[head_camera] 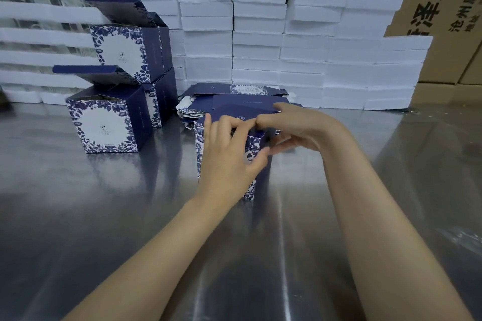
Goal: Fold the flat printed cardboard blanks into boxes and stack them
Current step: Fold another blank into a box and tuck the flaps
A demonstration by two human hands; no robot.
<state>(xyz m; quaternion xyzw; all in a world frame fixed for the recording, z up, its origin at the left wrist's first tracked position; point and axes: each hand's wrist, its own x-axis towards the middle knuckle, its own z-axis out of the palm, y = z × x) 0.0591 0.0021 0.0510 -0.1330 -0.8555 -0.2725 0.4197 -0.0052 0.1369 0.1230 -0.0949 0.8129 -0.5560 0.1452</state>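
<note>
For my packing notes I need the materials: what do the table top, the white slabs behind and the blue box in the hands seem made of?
Table top: probably stainless steel, brushed; it mirrors the folded boxes with streaked glare. White slabs: likely polystyrene foam, matte, with rough grainy edges. Box: thin printed cardboard, smooth; its flaps bend at creases.
</note>
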